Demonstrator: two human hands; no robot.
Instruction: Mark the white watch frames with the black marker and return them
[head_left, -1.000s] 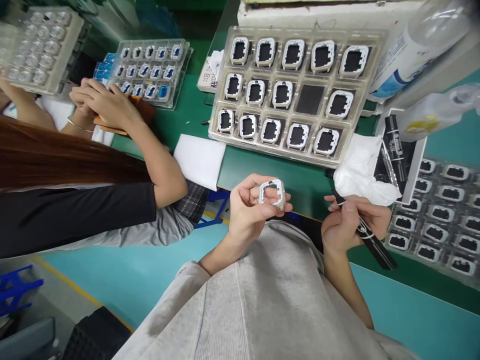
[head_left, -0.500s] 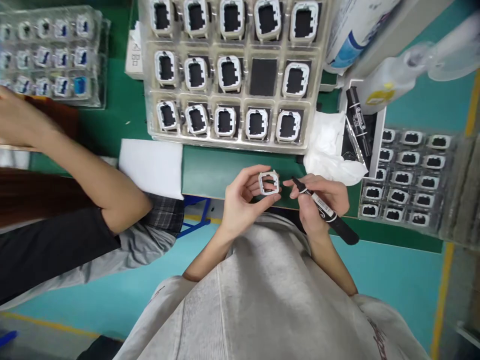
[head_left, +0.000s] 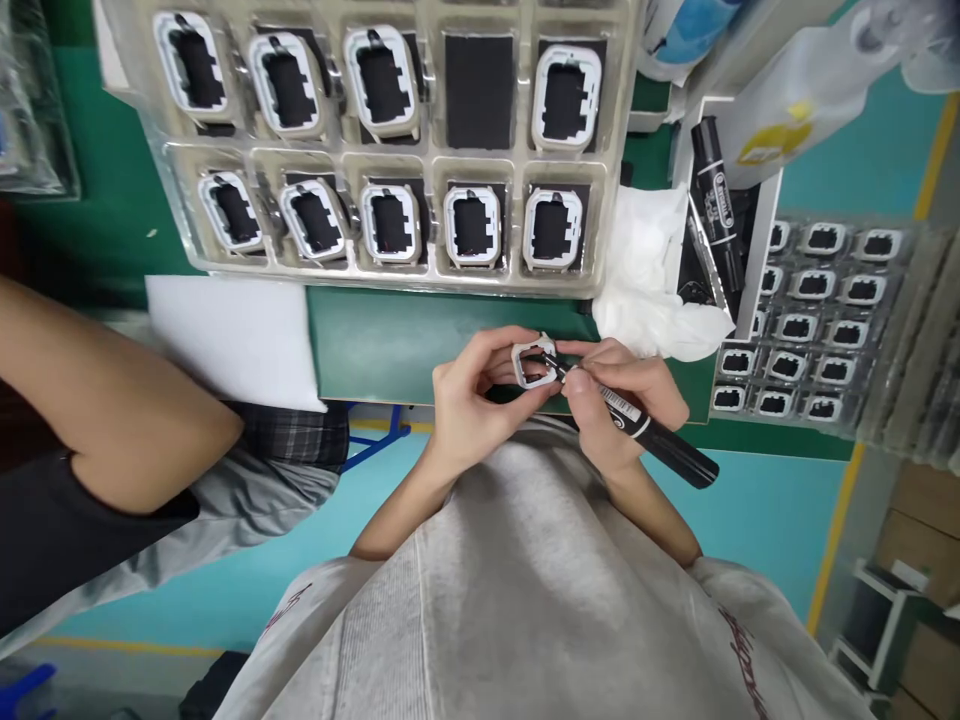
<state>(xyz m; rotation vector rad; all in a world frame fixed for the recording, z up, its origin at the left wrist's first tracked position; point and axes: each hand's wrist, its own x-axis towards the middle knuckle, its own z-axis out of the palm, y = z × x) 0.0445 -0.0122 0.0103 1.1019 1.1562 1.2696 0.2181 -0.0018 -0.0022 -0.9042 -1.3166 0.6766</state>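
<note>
Nearest us, at the lower centre, is the person's grey top [head_left: 495,580]. Just beyond it, near the centre, the white casing [head_left: 518,366] is raised in the hands, and we judge the work on it to be under way: the tip of the black marker [head_left: 667,445] is at its right side. We cannot tell whether the tip touches, or whether any ink is on the casing.

The left hand [head_left: 472,400] grips the casing between thumb and curled fingers, its opening left uncovered. The right hand [head_left: 626,405] is closed around the marker like a pen, barrel slanting to the lower right, a fingertip reaching near the casing's upper edge.

Farther off, across the upper centre, the clear tray [head_left: 405,283] shows nine more casings [head_left: 529,230] in its two fuller rows, and one compartment where the whole dark pad [head_left: 478,92] is visible. We take that as the held piece's place, so it is not yet set back. Which seated casings are finished and which are left, we cannot tell.

Right of the tray lie crumpled tissue [head_left: 645,280] and a white box [head_left: 763,250]; beyond, at the right, is another tray [head_left: 859,390] of casings.
</note>
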